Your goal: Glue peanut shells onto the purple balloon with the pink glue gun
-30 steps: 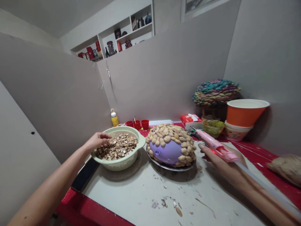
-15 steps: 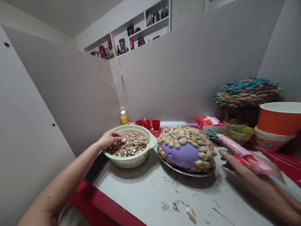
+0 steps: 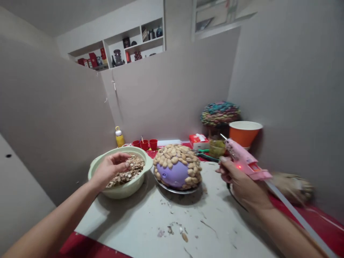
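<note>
One glue gun (image 3: 245, 159), three cups (image 3: 144, 145)

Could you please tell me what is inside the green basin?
Inside the green basin lies a heap of brownish shell pieces. The left hand hides part of the heap, and its lower layers cannot be seen.

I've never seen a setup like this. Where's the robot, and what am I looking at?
There is no robot: these are one person's bare hands. Every picture comes from one camera worn on that person's head, looking forward and down. The right hand grips a pink glue gun, with a pale stick at its back. The left hand is over a pale green bowl of shell pieces; whether its fingers hold one is hard to tell. Between the hands, a purple form, partly covered in peanuts, sits on a metal plate. Bowl and plate rest on a pale board.
</note>
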{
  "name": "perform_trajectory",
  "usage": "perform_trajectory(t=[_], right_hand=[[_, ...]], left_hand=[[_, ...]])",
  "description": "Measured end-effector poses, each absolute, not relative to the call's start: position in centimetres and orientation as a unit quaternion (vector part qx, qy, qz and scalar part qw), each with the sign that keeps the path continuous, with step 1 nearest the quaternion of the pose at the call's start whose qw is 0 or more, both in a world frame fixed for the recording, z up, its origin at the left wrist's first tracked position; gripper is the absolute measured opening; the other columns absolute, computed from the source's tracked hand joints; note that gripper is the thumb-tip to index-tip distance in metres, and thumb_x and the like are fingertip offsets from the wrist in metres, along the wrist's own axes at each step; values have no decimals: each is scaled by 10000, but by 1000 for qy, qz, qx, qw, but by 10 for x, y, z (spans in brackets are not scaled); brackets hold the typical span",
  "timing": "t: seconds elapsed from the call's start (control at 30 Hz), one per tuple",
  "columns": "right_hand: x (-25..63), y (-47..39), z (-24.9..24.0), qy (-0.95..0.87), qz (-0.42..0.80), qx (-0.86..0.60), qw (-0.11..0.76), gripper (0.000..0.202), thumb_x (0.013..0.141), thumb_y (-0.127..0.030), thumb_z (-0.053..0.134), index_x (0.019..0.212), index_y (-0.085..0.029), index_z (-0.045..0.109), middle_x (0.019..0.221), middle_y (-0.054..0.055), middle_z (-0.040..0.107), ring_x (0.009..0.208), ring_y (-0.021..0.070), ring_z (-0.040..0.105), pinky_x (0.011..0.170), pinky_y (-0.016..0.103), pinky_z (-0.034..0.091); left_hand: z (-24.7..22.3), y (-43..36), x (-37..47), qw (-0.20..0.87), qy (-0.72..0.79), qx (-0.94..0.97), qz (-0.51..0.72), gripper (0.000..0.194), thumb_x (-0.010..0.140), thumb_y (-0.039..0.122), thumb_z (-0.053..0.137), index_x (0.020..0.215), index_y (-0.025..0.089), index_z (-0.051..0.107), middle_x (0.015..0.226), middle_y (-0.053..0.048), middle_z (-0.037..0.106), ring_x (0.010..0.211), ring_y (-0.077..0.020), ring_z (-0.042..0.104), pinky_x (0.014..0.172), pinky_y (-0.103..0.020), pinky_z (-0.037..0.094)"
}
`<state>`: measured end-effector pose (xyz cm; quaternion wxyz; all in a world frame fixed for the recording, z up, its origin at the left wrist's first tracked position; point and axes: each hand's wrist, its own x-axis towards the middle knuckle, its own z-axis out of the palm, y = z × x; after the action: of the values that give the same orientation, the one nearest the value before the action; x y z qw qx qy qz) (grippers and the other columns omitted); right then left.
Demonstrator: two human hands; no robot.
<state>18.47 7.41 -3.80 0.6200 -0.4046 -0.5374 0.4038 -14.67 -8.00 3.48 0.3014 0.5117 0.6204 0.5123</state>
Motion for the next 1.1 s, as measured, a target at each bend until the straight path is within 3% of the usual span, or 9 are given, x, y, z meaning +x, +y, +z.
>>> perform_trajectory(t=[0.1, 0.17, 0.3, 0.37, 0.6, 0.77, 1.1], right_hand=[[184, 53, -27, -529, 438, -359, 632, 538, 636, -688, 714, 741, -207, 497, 619, -27, 528, 494, 102, 485, 395, 186, 323], [180, 36, -29, -519, 516, -290, 617, 456, 704, -597, 758, 827, -200, 571, 649, -25, 565, 515, 100, 495, 434, 188, 363], [171, 9, -39, -614, 554, -227, 514, 301, 786, -426, 774, 927, -184, 664, 868, 26, 649, 740, 155, 595, 635, 253, 488], [169, 1, -39, -654, 540, -210, 486, 268, 786, -362, 787, 952, -186, 672, 843, 8, 624, 749, 153, 571, 674, 264, 485], [171, -3, -29, -699, 527, -163, 455, 181, 848, -340, 703, 855, -182, 615, 787, -3, 556, 703, 141, 498, 635, 269, 430], [169, -2, -30, -717, 508, -149, 454, 166, 833, -323, 692, 888, -196, 600, 790, -1, 540, 727, 157, 488, 647, 283, 417], [165, 2, -43, -779, 421, -169, 434, 178, 861, -327, 640, 829, -187, 535, 743, -6, 534, 660, 143, 483, 587, 253, 411]], left_hand=[[33, -84, -99, 273, 587, 562, 515, 346, 676, 364, 803, 944, 193, 666, 890, -41, 724, 803, -188, 663, 733, -314, 549], [27, -86, -70, 259, 565, 598, 507, 263, 734, 380, 749, 908, 202, 663, 867, -47, 723, 793, -194, 671, 715, -310, 557], [11, -82, -30, 242, 526, 655, 485, 125, 799, 339, 689, 841, 221, 684, 835, -50, 723, 784, -200, 678, 741, -323, 565], [4, -79, -18, 229, 511, 675, 480, 80, 804, 303, 679, 836, 231, 696, 827, -45, 724, 773, -199, 676, 729, -318, 562], [-3, -72, 0, 185, 484, 694, 500, 47, 802, 226, 670, 819, 228, 714, 815, -39, 733, 762, -187, 676, 697, -287, 551], [-7, -75, 2, 108, 476, 704, 516, 66, 805, 185, 654, 810, 235, 697, 796, -32, 732, 753, -187, 682, 700, -294, 551], [-29, -74, 0, -8, 458, 732, 504, 153, 811, 103, 593, 786, 238, 525, 718, 5, 610, 657, -149, 598, 643, -254, 504]])
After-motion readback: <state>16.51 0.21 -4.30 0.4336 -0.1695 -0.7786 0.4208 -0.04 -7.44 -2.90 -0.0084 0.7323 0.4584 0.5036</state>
